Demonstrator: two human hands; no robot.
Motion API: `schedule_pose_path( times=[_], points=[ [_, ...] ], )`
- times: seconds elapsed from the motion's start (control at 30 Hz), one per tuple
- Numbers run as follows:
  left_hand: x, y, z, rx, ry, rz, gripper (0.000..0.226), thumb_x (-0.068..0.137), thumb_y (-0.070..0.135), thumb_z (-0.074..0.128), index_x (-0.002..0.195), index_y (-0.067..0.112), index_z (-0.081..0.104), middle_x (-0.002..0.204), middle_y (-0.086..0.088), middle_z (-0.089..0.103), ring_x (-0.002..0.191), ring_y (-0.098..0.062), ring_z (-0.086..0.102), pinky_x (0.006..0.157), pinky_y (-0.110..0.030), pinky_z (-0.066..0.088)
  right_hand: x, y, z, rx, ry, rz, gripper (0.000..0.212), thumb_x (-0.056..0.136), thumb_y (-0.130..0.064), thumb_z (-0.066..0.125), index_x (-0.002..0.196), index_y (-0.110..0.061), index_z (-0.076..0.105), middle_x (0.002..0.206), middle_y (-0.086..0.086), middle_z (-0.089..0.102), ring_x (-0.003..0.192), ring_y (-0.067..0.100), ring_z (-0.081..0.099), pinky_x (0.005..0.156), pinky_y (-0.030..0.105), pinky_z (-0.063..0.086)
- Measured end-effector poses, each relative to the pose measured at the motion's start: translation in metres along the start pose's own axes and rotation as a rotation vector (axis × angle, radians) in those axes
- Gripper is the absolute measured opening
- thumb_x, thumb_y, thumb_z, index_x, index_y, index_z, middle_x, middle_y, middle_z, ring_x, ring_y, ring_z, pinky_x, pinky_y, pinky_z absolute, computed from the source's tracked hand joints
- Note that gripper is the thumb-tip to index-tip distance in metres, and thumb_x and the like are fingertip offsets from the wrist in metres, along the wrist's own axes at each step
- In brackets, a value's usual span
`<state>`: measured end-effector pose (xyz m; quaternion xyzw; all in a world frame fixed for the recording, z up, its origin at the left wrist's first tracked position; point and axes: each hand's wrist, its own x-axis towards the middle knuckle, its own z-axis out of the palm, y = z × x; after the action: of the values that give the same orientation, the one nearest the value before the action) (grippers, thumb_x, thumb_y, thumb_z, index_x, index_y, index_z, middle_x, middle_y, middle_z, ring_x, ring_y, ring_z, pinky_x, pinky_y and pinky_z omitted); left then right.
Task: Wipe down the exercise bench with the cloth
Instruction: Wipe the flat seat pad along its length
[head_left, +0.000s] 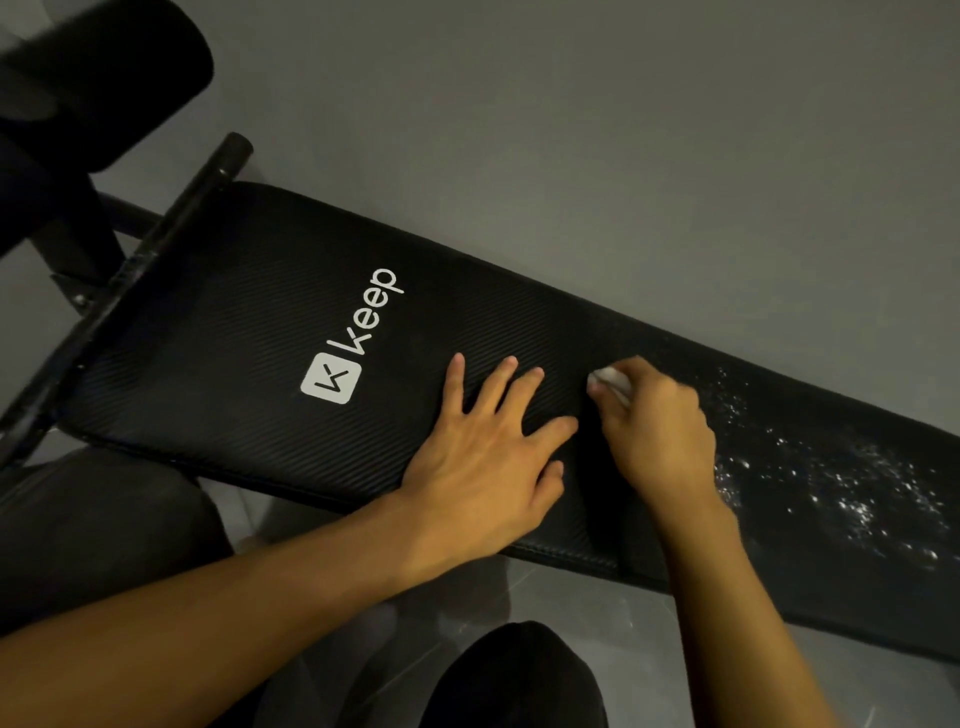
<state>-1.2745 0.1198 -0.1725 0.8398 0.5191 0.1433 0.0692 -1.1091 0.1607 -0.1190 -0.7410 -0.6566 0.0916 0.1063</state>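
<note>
My left hand (483, 462) lies flat on the black bench pad (234, 322), fingers straight and spread, just beside my right hand (660, 426), whose fingers are curled round a small white cloth (610, 382) bunched against the pad. Only a corner of the cloth shows past my fingertips. It looks soft and light, so I judge it will crumple and slip out unless I keep it wadded under the fingers and press down through it. The pad seems firm with a little give, and its fine ribbed skin should drag on the cloth rather than let it glide. White specks (857, 488) are scattered over the pad to my right, well apart from the Keep logo (353, 338), and that stretch looks unwiped.
</note>
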Motion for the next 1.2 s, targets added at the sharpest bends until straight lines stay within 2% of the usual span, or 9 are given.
schedule_pose_path(
  times=[0.23, 0.33, 0.47, 0.57, 0.7, 0.8, 0.97, 1.1, 1.2],
  points=[
    [0.000, -0.001, 0.001, -0.003, -0.003, 0.010, 0.050, 0.099, 0.049, 0.031, 0.148, 0.040, 0.038, 0.163, -0.016, 0.025, 0.153, -0.037, 0.012, 0.117, -0.072, 0.006, 0.069, -0.017, 0.016, -0.120, 0.113, 0.008, 0.026, 0.105, -0.027, 0.047, 0.118, -0.008, 0.060, 0.115, 0.018, 0.063, 0.099, 0.043, 0.063, 0.071, 0.043, 0.045],
    [0.001, -0.002, 0.001, 0.003, -0.014, 0.013, 0.052, 0.098, 0.050, 0.028, 0.148, 0.040, 0.039, 0.163, -0.016, 0.025, 0.153, -0.037, 0.012, 0.117, -0.072, 0.007, 0.040, -0.020, 0.009, -0.080, 0.048, -0.028, 0.025, 0.103, -0.029, 0.050, 0.117, -0.012, 0.062, 0.111, 0.016, 0.066, 0.099, 0.040, 0.065, 0.076, 0.043, 0.049],
    [0.002, 0.000, -0.001, 0.018, -0.021, 0.017, 0.051, 0.096, 0.050, 0.025, 0.143, 0.039, 0.043, 0.161, -0.016, 0.028, 0.152, -0.037, 0.015, 0.117, -0.072, 0.010, -0.046, -0.001, 0.000, -0.016, -0.036, -0.092, 0.019, 0.101, -0.039, 0.051, 0.110, -0.025, 0.061, 0.101, 0.003, 0.066, 0.090, 0.030, 0.066, 0.074, 0.043, 0.055],
    [0.001, 0.001, -0.001, 0.004, -0.033, 0.033, 0.047, 0.098, 0.048, 0.031, 0.141, 0.036, 0.049, 0.158, -0.016, 0.033, 0.151, -0.037, 0.020, 0.117, -0.072, 0.014, -0.088, 0.020, -0.011, 0.033, -0.064, -0.033, 0.018, 0.099, -0.045, 0.055, 0.112, -0.034, 0.062, 0.103, -0.008, 0.066, 0.090, 0.021, 0.066, 0.074, 0.042, 0.055],
    [-0.003, 0.004, 0.000, 0.021, -0.045, 0.147, 0.044, 0.099, 0.043, 0.037, 0.140, 0.034, 0.051, 0.154, -0.014, 0.040, 0.149, -0.034, 0.026, 0.117, -0.069, 0.020, -0.075, 0.041, -0.013, 0.004, 0.022, 0.070, 0.023, 0.099, -0.041, 0.058, 0.117, -0.028, 0.063, 0.111, -0.001, 0.067, 0.097, 0.028, 0.066, 0.077, 0.045, 0.055],
    [0.001, 0.012, -0.008, 0.061, -0.122, 0.185, 0.046, 0.099, 0.042, 0.038, 0.144, 0.036, 0.046, 0.157, -0.014, 0.035, 0.150, -0.033, 0.024, 0.117, -0.068, 0.021, -0.065, 0.039, -0.010, 0.002, 0.073, 0.037, 0.024, 0.102, -0.036, 0.053, 0.116, -0.019, 0.062, 0.112, 0.007, 0.066, 0.095, 0.035, 0.065, 0.076, 0.048, 0.055],
    [0.024, 0.004, -0.022, 0.127, -0.252, 0.284, 0.049, 0.100, 0.050, 0.032, 0.148, 0.040, 0.036, 0.160, -0.013, 0.026, 0.152, -0.032, 0.015, 0.119, -0.068, 0.014, -0.107, 0.047, -0.008, 0.024, 0.026, -0.007, 0.023, 0.102, -0.042, 0.049, 0.114, -0.027, 0.061, 0.105, -0.001, 0.063, 0.089, 0.031, 0.065, 0.067, 0.040, 0.049],
    [0.026, -0.002, -0.016, 0.072, -0.232, 0.338, 0.048, 0.100, 0.049, 0.033, 0.146, 0.038, 0.041, 0.159, -0.014, 0.029, 0.152, -0.031, 0.019, 0.120, -0.067, 0.015, -0.095, 0.047, -0.004, 0.033, 0.021, -0.003, 0.020, 0.101, -0.041, 0.053, 0.113, -0.028, 0.062, 0.104, -0.001, 0.064, 0.089, 0.032, 0.065, 0.064, 0.037, 0.043],
    [0.023, -0.010, -0.011, 0.026, -0.197, 0.341, 0.046, 0.101, 0.052, 0.034, 0.146, 0.044, 0.041, 0.161, -0.008, 0.028, 0.153, -0.026, 0.016, 0.122, -0.061, 0.011, -0.069, 0.040, -0.003, 0.032, 0.014, -0.002, 0.021, 0.101, -0.040, 0.053, 0.115, -0.027, 0.062, 0.108, 0.002, 0.066, 0.093, 0.033, 0.065, 0.068, 0.039, 0.047]
  ],
)
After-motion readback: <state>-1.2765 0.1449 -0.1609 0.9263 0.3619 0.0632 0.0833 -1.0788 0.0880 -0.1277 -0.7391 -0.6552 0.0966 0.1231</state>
